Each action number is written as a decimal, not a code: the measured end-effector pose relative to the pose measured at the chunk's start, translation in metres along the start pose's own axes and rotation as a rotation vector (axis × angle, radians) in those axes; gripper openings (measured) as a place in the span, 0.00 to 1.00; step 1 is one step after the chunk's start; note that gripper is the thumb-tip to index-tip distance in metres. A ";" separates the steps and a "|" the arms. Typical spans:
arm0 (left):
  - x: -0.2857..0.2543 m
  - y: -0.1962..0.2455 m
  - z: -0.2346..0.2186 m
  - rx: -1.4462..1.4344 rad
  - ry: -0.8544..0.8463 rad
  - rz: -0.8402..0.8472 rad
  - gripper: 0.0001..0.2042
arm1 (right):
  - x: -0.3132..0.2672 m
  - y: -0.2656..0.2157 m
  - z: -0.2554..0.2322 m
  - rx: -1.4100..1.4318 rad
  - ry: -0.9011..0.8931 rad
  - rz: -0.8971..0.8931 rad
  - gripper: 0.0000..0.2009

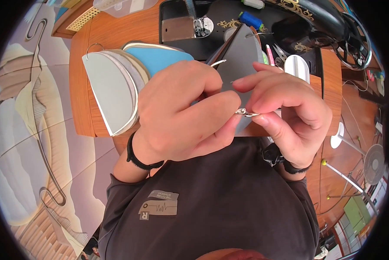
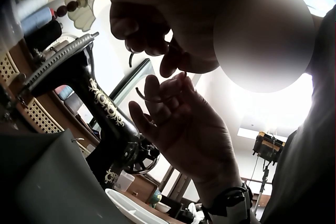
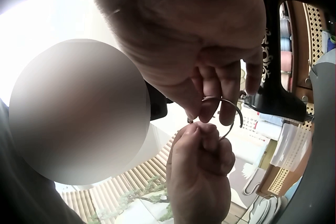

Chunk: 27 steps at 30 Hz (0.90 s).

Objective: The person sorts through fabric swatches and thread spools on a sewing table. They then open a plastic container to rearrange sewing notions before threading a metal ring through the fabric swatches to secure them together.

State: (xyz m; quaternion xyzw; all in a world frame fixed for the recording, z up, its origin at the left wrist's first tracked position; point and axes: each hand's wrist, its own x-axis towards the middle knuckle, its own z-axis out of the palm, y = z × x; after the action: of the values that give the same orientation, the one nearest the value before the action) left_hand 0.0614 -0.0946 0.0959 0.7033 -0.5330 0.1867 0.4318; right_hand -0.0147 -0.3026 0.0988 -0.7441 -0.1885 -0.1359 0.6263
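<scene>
Both hands meet over the table's front edge at a small metal binder ring (image 1: pixel 242 112), its hinge showing between the fingertips. My left hand (image 1: pixel 183 108) pinches one side of it, with the other fingers curled in. From the right, my right hand (image 1: pixel 292 102) grips the other side between thumb and index finger. In the right wrist view the ring's curved arm (image 3: pixel 240 113) stands apart with a free end. Two separate curved ends also show in the left wrist view. Beneath the hands lies a dark grey half-round piece (image 1: pixel 242 56) with a thin ring through its corner.
At left lies a ringed stack of half-round sheets (image 1: pixel 110 86), partly over a blue one (image 1: pixel 157 60). Behind stands a black sewing machine (image 1: pixel 294 26) with a blue thread spool (image 1: pixel 250 20). A white oval dish (image 1: pixel 296 67), scissors (image 1: pixel 279 53) and a pink pen-like item (image 1: pixel 270 55) sit right.
</scene>
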 end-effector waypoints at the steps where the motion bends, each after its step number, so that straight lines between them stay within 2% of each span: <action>1: 0.000 0.000 -0.001 0.004 -0.006 -0.005 0.08 | 0.000 0.001 0.000 -0.001 0.006 -0.002 0.05; 9: -0.003 -0.004 0.002 -0.032 0.015 -0.042 0.11 | 0.005 0.008 -0.002 -0.284 0.010 -0.186 0.07; 13: -0.003 -0.001 0.001 -0.054 -0.005 -0.086 0.11 | 0.007 0.006 -0.003 -0.306 -0.012 -0.194 0.08; 27: -0.004 -0.008 0.000 -0.165 -0.045 -0.056 0.13 | 0.008 0.006 -0.005 -0.291 -0.037 -0.207 0.08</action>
State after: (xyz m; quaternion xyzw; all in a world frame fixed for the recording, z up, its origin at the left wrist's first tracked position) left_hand 0.0670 -0.0922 0.0900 0.6840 -0.5363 0.1141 0.4812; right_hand -0.0041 -0.3080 0.0979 -0.8059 -0.2540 -0.2116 0.4912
